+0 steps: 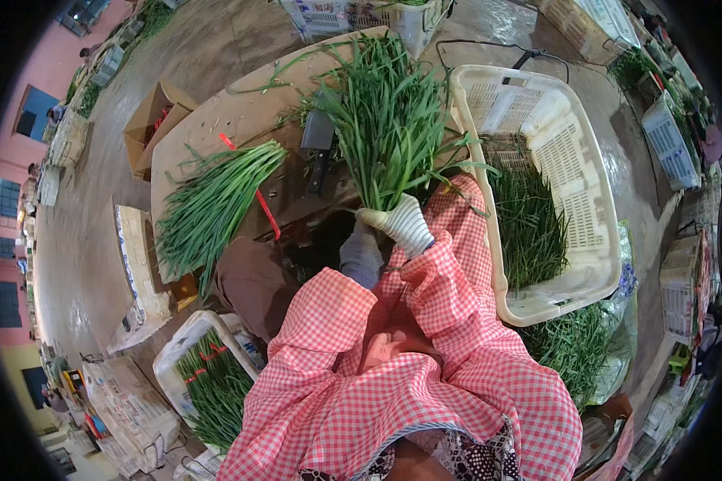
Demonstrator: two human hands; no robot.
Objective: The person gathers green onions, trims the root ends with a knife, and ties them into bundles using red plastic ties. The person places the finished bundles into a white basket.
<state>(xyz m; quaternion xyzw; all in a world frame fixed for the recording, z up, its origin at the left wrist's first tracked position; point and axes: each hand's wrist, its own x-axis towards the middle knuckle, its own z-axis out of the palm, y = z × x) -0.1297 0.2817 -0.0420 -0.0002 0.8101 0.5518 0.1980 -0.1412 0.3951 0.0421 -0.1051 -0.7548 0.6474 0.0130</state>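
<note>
My right hand (402, 223), in a striped knit glove, is closed round the base of a large bunch of leafy green stalks (385, 120) that fans out over the board. Just below and left of it is my left hand (362, 252), in a grey-blue glove; its fingers are partly hidden, so its hold is unclear. Left of the bunch lies a cleaver (317, 135) with a black handle. A second bunch of green stalks (219, 201) rests at the board's left side, with a red tie strip (268, 213) beside it.
The worn board (186, 129) spans the front. At right stands a white plastic crate (583, 156) holding greens, with more greens (571, 349) below it. An open cardboard box (150, 138) stands at left. A white crate (171, 355) of red-tied bunches is at lower left.
</note>
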